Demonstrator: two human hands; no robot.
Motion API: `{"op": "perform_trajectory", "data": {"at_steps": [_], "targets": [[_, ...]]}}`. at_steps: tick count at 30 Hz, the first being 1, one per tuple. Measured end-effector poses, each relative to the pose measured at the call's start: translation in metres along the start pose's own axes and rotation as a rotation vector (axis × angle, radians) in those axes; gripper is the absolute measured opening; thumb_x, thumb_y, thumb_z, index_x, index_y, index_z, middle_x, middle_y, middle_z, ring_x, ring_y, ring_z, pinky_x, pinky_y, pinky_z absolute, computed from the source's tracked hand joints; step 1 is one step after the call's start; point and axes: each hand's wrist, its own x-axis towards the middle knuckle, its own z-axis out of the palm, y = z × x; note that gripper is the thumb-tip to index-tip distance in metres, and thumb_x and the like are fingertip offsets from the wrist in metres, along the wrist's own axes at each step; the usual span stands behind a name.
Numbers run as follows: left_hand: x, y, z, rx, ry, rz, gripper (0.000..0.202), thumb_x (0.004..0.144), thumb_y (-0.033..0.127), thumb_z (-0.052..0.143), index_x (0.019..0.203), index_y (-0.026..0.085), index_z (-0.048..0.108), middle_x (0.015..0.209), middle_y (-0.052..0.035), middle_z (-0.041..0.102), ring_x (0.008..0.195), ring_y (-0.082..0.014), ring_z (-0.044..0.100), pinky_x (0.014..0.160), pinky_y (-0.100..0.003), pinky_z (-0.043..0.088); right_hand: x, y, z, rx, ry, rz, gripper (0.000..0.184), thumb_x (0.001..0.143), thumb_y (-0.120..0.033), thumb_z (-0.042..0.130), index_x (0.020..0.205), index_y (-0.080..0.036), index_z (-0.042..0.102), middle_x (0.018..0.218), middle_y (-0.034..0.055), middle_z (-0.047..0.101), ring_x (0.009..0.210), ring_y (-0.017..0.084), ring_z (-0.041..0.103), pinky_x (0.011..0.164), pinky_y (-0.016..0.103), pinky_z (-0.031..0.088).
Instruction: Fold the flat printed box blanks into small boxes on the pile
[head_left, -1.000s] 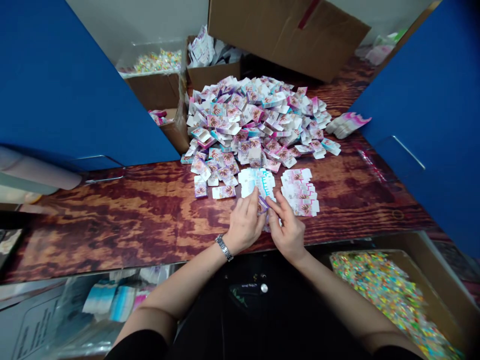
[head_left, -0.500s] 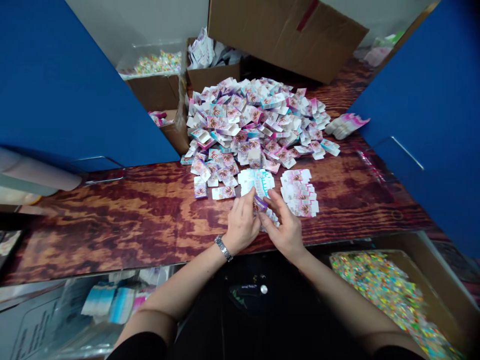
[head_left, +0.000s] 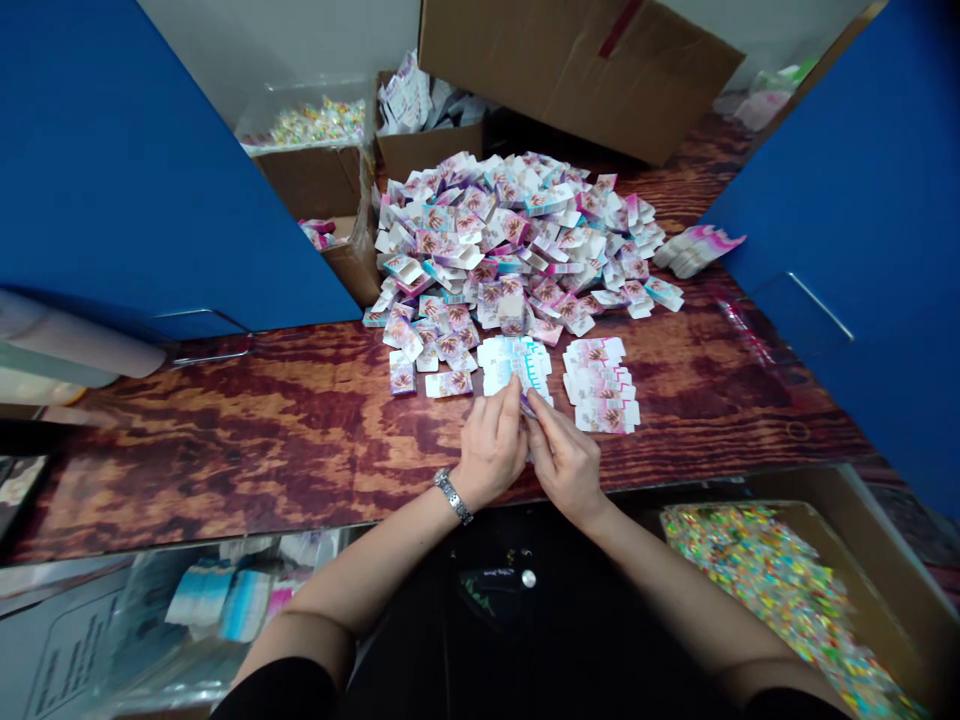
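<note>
A large heap of flat die-cut cartons (head_left: pixel 510 240), white with pink and teal print, lies on the stained wooden table (head_left: pixel 225 450). Nearest the heap's front edge is a fanned stack of cartons (head_left: pixel 514 365), which my left hand (head_left: pixel 491 445) grips from below with its fingertips. My right hand (head_left: pixel 562 460) pinches a purple-edged carton (head_left: pixel 529 402) against that stack, its fingers partly hiding it. A neat overlapping row of cartons (head_left: pixel 600 385) lies just right of my right hand, not touching it.
Blue panels rise on both sides of the table. Cardboard boxes (head_left: pixel 577 70) stand behind the heap, and another stack of cartons (head_left: pixel 697 250) lies far right. Below the table edge are a box of shiny multicoloured pieces (head_left: pixel 780 600) and a bin holding blue-and-white packs (head_left: pixel 225 600).
My hands have drawn closer together over the fanned stack. The purple-edged carton has moved from between them to against the stack's lower edge. The heap and the row are unchanged.
</note>
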Motion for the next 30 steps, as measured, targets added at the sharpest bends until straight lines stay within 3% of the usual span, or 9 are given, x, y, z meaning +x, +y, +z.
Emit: {"op": "perform_trajectory", "data": {"at_steps": [5,7,9,11,14,18,21,25,30], "targets": [[-0.004,-0.010,-0.001,-0.002,-0.077,0.009,0.066,0.091,0.018,0.039,0.150,0.008,0.011,0.127,-0.0199,0.056,0.103,-0.0249,0.057,0.088,-0.038,0.049,0.001,0.007,-0.002,0.053,-0.114,-0.030,0.041,0.095,-0.018,0.044,0.136,-0.019,0.051,0.128,0.0088,0.062,0.115,0.022,0.061,0.100,0.038,0.053],[0.005,-0.025,-0.013,0.028,-0.101,0.045,0.067,0.091,0.024,0.045,0.150,0.009,0.016,0.120,-0.0182,0.060,0.101,-0.0253,0.058,0.086,-0.037,0.050,0.004,0.015,-0.010,0.081,-0.178,-0.002,0.040,0.096,-0.021,0.044,0.136,-0.021,0.051,0.127,0.0065,0.063,0.113,0.020,0.062,0.098,0.035,0.053],[0.019,-0.046,-0.031,0.129,-0.021,0.028,0.070,0.090,0.030,0.051,0.149,0.009,0.019,0.120,-0.0190,0.059,0.108,-0.0286,0.056,0.091,-0.041,0.048,0.006,0.027,-0.021,0.057,-0.189,0.063,0.040,0.096,-0.025,0.046,0.136,-0.023,0.049,0.127,0.0054,0.063,0.109,0.019,0.064,0.096,0.034,0.053],[0.036,-0.067,-0.051,0.243,0.114,-0.037,0.085,0.086,0.041,0.059,0.149,0.003,0.016,0.139,-0.0273,0.042,0.129,-0.0386,0.039,0.104,-0.053,0.037,0.005,0.040,-0.032,-0.010,-0.185,0.127,0.036,0.095,-0.029,0.049,0.131,-0.022,0.053,0.120,0.0061,0.066,0.101,0.019,0.066,0.090,0.034,0.054],[0.049,-0.082,-0.064,0.243,0.116,-0.053,0.091,0.083,0.049,0.061,0.149,0.004,0.016,0.152,-0.0270,0.019,0.142,-0.0411,0.016,0.113,-0.058,0.021,-0.003,0.055,-0.042,-0.161,-0.328,0.126,0.027,0.091,-0.037,0.056,0.111,-0.020,0.062,0.098,0.0067,0.069,0.087,0.021,0.066,0.079,0.034,0.053],[0.028,-0.063,-0.039,0.050,-0.095,0.061,0.068,0.090,0.042,0.053,0.146,0.013,0.028,0.143,-0.0194,0.042,0.137,-0.0323,0.033,0.111,-0.052,0.031,-0.017,0.060,-0.039,-0.443,-0.559,0.099,0.037,0.078,-0.049,0.069,0.101,-0.021,0.062,0.095,0.0093,0.062,0.089,0.026,0.059,0.065,0.033,0.049],[0.002,-0.035,-0.012,-0.053,-0.294,0.175,0.063,0.090,0.043,0.052,0.142,0.011,0.035,0.137,-0.0183,0.050,0.134,-0.0319,0.038,0.108,-0.053,0.034,-0.020,0.061,-0.037,-0.497,-0.581,0.110,0.031,0.079,-0.046,0.069,0.095,-0.021,0.061,0.094,0.0099,0.060,0.091,0.027,0.057,0.068,0.034,0.047],[-0.016,-0.012,0.006,-0.009,-0.489,0.276,0.060,0.091,0.040,0.052,0.141,0.010,0.037,0.141,-0.0193,0.046,0.134,-0.0329,0.038,0.109,-0.056,0.030,-0.013,0.060,-0.041,-0.231,-0.527,0.223,0.013,0.088,-0.033,0.058,0.082,-0.021,0.057,0.079,0.0034,0.062,0.079,0.021,0.059,0.069,0.032,0.046],[-0.015,-0.008,0.009,0.083,-0.511,0.280,0.051,0.096,0.031,0.043,0.141,0.009,0.036,0.139,-0.0198,0.048,0.132,-0.0297,0.041,0.109,-0.052,0.031,-0.001,0.055,-0.044,0.159,-0.421,0.464,0.017,0.087,-0.038,0.057,0.086,-0.021,0.058,0.070,-0.0022,0.063,0.060,0.013,0.057,0.059,0.025,0.046]]}}
